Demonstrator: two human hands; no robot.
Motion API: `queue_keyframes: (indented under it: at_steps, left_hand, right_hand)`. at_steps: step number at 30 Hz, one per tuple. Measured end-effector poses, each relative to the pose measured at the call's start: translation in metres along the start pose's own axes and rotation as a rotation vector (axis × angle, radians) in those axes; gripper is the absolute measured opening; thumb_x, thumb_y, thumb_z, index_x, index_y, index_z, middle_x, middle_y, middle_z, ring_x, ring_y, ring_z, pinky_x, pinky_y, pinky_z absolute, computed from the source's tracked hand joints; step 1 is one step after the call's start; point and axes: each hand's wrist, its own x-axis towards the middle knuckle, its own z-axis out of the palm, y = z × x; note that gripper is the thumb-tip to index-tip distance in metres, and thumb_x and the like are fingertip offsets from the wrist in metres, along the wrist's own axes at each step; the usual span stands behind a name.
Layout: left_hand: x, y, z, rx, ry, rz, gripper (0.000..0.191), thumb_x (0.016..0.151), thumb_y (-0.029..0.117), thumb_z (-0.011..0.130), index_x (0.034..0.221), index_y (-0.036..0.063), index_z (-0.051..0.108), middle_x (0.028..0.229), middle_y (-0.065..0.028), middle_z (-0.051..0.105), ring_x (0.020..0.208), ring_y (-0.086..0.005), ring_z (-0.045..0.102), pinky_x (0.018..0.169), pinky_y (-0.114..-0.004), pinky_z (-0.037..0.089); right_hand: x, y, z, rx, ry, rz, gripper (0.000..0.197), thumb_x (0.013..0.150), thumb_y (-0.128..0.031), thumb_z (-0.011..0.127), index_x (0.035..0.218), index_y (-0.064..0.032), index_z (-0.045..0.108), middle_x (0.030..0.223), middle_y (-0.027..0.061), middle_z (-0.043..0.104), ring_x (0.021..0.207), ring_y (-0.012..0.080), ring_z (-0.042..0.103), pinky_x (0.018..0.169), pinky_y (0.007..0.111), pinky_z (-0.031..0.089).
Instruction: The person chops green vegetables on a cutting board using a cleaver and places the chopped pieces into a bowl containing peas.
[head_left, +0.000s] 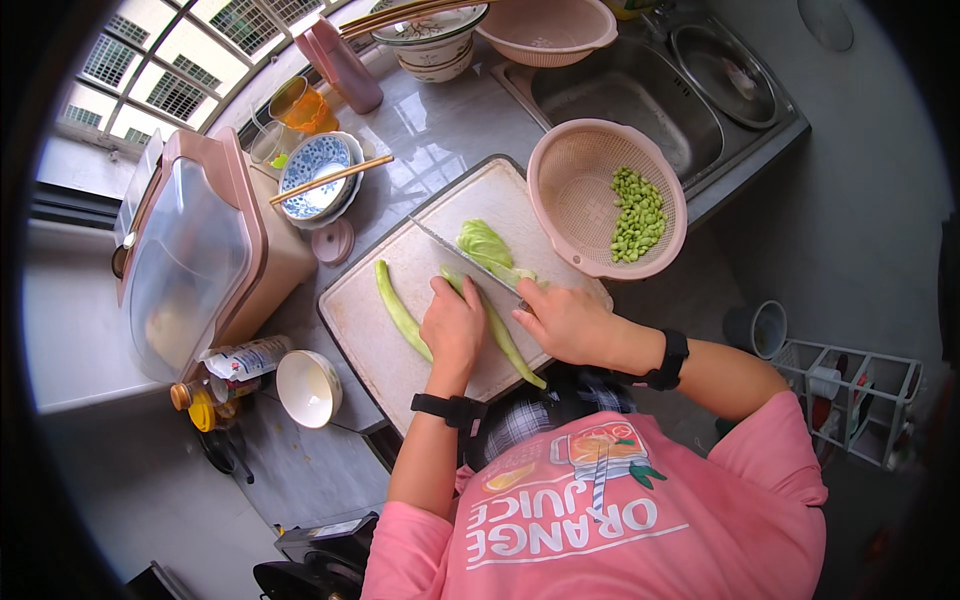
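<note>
My right hand (570, 319) grips a kitchen knife (472, 259), its blade slanting across a white cutting board (360, 315). With bent fingers, my left hand (454, 322) presses a long, pale-green vegetable piece (510, 349) against the board just beside the blade. The near end of that piece reaches the board's front edge. Beyond the knife lies a small pile of thin green slices (484, 244). Another long vegetable piece (397, 307) rests left of my left hand, its lower end hidden by that hand.
A pink colander (551, 195) of shelled green beans (637, 214) overlaps the board's right corner, beside a steel sink (630, 97). Stacked bowls with chopsticks (330, 180), a lidded pink bin (277, 232) and a white bowl (307, 390) stand left of the board.
</note>
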Motion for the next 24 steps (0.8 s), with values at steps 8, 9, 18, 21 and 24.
queue_keyframes:
  at_steps: [8, 9, 18, 21, 24]
  left_hand:
    - [0.002, -0.010, 0.024, -0.071, 0.062, -0.097, 0.032, 0.089, 0.030, 0.046, 0.095, -0.0002, 0.039, 0.074, -0.0229, 0.062, 0.070, -0.0414, 0.061, 0.060, -0.050, 0.045]
    - [0.003, -0.011, 0.026, -0.077, 0.059, -0.072, 0.030, 0.088, 0.028, 0.047, 0.095, -0.0001, 0.038, 0.075, -0.0227, 0.062, 0.070, -0.0411, 0.061, 0.060, -0.049, 0.045]
    - [0.005, -0.012, 0.033, -0.074, 0.184, -0.021, 0.025, 0.093, 0.026, 0.038, 0.092, 0.0009, 0.038, 0.062, -0.0223, 0.059, 0.057, -0.0417, 0.058, 0.052, -0.052, 0.042]
    - [0.004, -0.015, 0.033, -0.076, 0.208, -0.020, 0.025, 0.093, 0.025, 0.038, 0.091, 0.0008, 0.039, 0.062, -0.0224, 0.059, 0.056, -0.0415, 0.058, 0.051, -0.052, 0.042]
    - [0.005, -0.021, 0.037, -0.103, 0.188, -0.025, 0.024, 0.093, 0.024, 0.039, 0.091, 0.0009, 0.038, 0.062, -0.0219, 0.059, 0.057, -0.0413, 0.058, 0.052, -0.052, 0.042]
  right_hand:
    - [-0.014, -0.034, -0.007, -0.009, -0.055, -0.035, 0.024, 0.088, -0.018, 0.051, 0.101, -0.0008, 0.041, 0.067, 0.0250, 0.057, 0.060, 0.0444, 0.057, 0.053, 0.050, 0.047]
    - [-0.014, -0.039, -0.011, -0.010, -0.054, -0.031, 0.024, 0.088, -0.018, 0.051, 0.101, -0.0008, 0.041, 0.067, 0.0250, 0.057, 0.060, 0.0444, 0.057, 0.053, 0.050, 0.047]
    - [0.004, -0.025, 0.011, 0.014, -0.041, -0.022, 0.023, 0.088, -0.018, 0.049, 0.100, 0.0002, 0.040, 0.064, 0.0260, 0.057, 0.061, 0.0456, 0.058, 0.054, 0.052, 0.047]
    - [-0.001, -0.036, -0.008, 0.107, -0.072, 0.004, 0.023, 0.088, -0.018, 0.048, 0.099, 0.0001, 0.039, 0.064, 0.0266, 0.057, 0.061, 0.0469, 0.057, 0.055, 0.052, 0.046]
    - [-0.006, -0.044, -0.005, 0.029, -0.193, 0.045, 0.022, 0.088, -0.018, 0.048, 0.098, -0.0005, 0.040, 0.064, 0.0270, 0.057, 0.062, 0.0479, 0.056, 0.057, 0.053, 0.045]
